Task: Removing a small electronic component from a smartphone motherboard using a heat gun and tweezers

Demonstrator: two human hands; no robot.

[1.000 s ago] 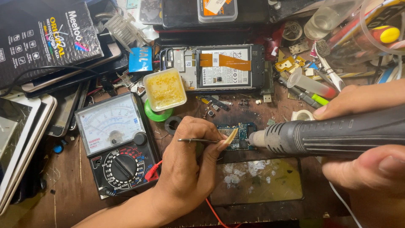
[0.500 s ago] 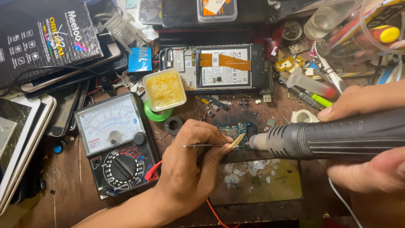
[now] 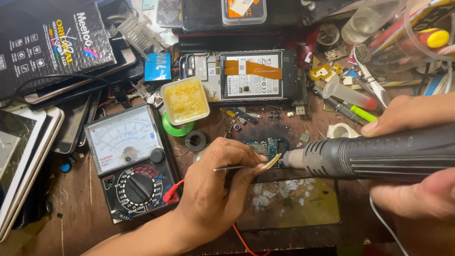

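Note:
My left hand (image 3: 215, 189) grips thin metal tweezers (image 3: 234, 167), their tips hidden by my thumb at a small blue circuit board (image 3: 265, 147) on the workbench. My right hand (image 3: 417, 156) is wrapped around the black handle of a hot-air tool (image 3: 379, 154), whose metal nozzle (image 3: 293, 159) points left and nearly touches the board's right end. An opened phone (image 3: 241, 76) with its back off lies just beyond the board.
An analog multimeter (image 3: 130, 161) sits left of my left hand with a red lead (image 3: 239, 237) running under the wrist. A square tub of yellow flux (image 3: 184, 99), a green tape roll, tablets at far left, tools and plastic jars at top right crowd the bench.
My left hand and the tweezers shifted slightly right and toward the board, and the hot-air nozzle moved in closer to the board.

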